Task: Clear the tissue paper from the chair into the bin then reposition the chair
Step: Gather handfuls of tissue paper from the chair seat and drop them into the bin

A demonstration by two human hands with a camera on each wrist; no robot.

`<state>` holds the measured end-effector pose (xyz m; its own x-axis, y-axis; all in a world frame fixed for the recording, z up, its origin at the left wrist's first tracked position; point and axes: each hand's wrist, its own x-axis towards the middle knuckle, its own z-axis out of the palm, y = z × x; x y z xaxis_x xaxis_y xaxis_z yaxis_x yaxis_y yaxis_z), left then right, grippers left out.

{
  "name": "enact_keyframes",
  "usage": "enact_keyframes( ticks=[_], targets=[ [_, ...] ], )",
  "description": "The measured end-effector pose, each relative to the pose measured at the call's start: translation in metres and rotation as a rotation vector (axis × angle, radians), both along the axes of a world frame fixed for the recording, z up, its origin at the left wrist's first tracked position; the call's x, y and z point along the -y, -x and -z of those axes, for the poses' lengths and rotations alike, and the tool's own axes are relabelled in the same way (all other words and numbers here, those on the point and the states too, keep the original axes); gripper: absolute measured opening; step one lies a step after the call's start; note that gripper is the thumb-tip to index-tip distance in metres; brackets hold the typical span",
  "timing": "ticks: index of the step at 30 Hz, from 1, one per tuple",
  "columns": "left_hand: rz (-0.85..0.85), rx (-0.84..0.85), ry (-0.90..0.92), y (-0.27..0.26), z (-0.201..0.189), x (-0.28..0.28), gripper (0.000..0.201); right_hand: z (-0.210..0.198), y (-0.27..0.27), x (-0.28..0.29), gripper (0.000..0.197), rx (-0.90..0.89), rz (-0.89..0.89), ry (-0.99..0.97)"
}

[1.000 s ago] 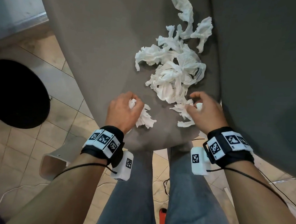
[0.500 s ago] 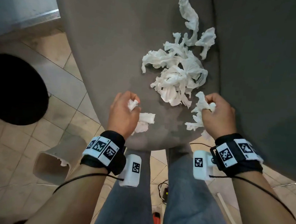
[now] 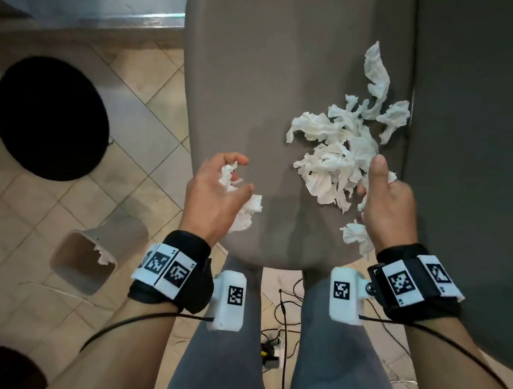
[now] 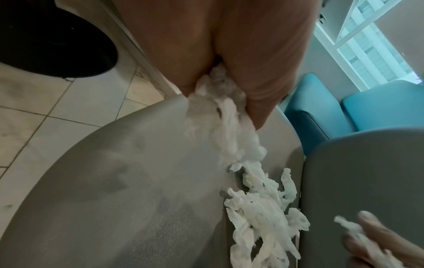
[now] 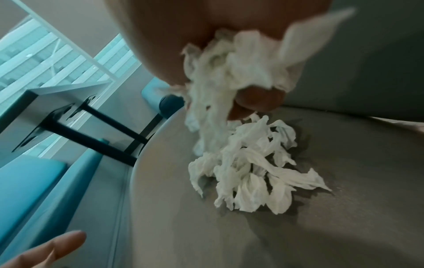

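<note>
While both hands hang over the chair [image 3: 257, 73] seat, each has a wad. Left hand [image 3: 216, 188] curls round a small clump of tissue [image 3: 229, 177] near the seat's near-left edge, thumb and forefinger not fully closed, a tail drooping below the palm. Right hand [image 3: 388, 203] grips a bigger bunch, thumb up, shreds trailing under the wrist. Main pile [image 3: 339, 157] lies on the right of the seat, against the backrest, one long strip running farther off. Bin [image 3: 84, 258] sits on the floor, near left, tipped toward me, a scrap on its rim.

Handling, my guess: tissue is featherlight, limp, tears easily, sheds bits. Pinching one strip likely leaves the rest behind; better to scoop the pile from beneath at its thick middle and crush it into a ball. Loose tails may drop on the way to the bin.
</note>
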<state>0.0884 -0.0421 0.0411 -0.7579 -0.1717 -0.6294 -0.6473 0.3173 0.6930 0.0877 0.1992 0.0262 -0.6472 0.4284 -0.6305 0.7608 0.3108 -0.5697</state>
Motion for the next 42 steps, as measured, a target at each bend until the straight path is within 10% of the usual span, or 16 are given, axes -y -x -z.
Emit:
enact_keyframes(
  ticks=[4,14,21,36,42],
  targets=[
    [-0.059,0.024,-0.002,-0.02,-0.004,-0.003,0.047,0.007,0.006,0.001,0.013,-0.088,-0.283,0.006],
    [-0.436,0.095,-0.271,-0.089,-0.023,-0.05,0.042,-0.006,0.004,0.01,0.018,-0.106,-0.542,0.217],
    [-0.676,0.063,-0.314,-0.153,-0.038,-0.047,0.01,-0.025,-0.03,0.054,0.062,0.035,-0.688,0.198],
    [-1.085,0.0,-0.125,-0.377,-0.026,0.11,0.022,-0.032,-0.19,0.266,0.075,0.057,-1.225,0.118],
    [-1.0,0.117,-0.08,-0.472,-0.017,0.191,0.008,-0.023,-0.272,0.351,0.043,0.061,-1.514,-0.026]
  ],
)
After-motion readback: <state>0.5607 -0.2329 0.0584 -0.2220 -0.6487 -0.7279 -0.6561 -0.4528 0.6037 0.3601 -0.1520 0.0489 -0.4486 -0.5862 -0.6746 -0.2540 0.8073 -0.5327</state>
